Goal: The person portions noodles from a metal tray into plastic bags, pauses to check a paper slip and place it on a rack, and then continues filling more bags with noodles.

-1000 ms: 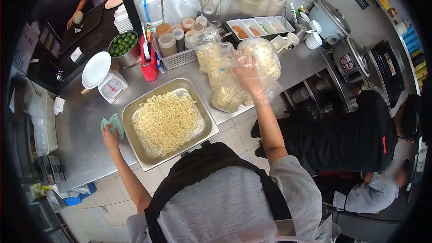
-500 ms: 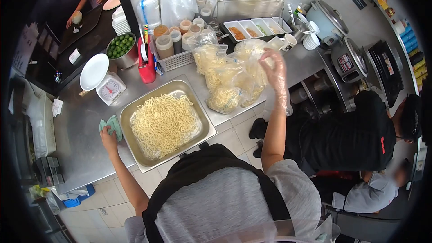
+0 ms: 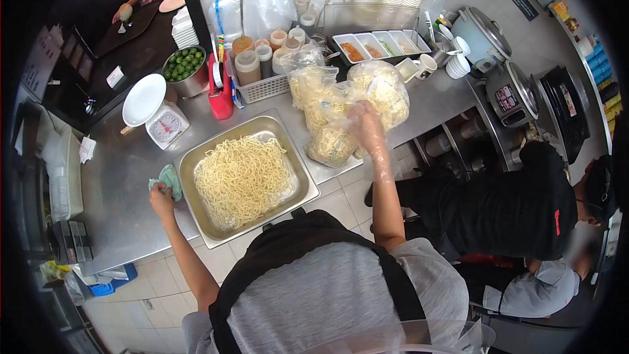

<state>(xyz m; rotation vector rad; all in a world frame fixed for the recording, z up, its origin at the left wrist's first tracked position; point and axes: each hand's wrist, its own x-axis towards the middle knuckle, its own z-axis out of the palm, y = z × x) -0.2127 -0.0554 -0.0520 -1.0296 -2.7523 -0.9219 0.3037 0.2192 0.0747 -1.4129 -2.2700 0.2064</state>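
My left hand (image 3: 161,200) rests on the steel counter with its fingers closed on a crumpled green cloth (image 3: 170,179). Right of it stands a deep steel tray (image 3: 303,190), with a loose heap of pale yellow noodles (image 3: 239,180) inside. In a clear plastic glove, my right hand (image 3: 368,128) is down among several knotted clear bags of noodles. A bag at the front (image 3: 331,146) lies just left of that hand, and a rounder bag (image 3: 386,95) sits behind it. Blur and shiny plastic hide what its fingers touch.
Behind stand a kitchen scale (image 3: 166,126), a pot of green limes (image 3: 182,69), a basket of sauce bottles (image 3: 264,88) and a topping tray (image 3: 377,47). Rice cookers (image 3: 508,95) are at the right. Co-workers (image 3: 498,200) stand close on my right.
My right hand has moved left and toward me, from the right side of the bags to their front. The rounder bag behind shows more fully. My left hand stays on the cloth.
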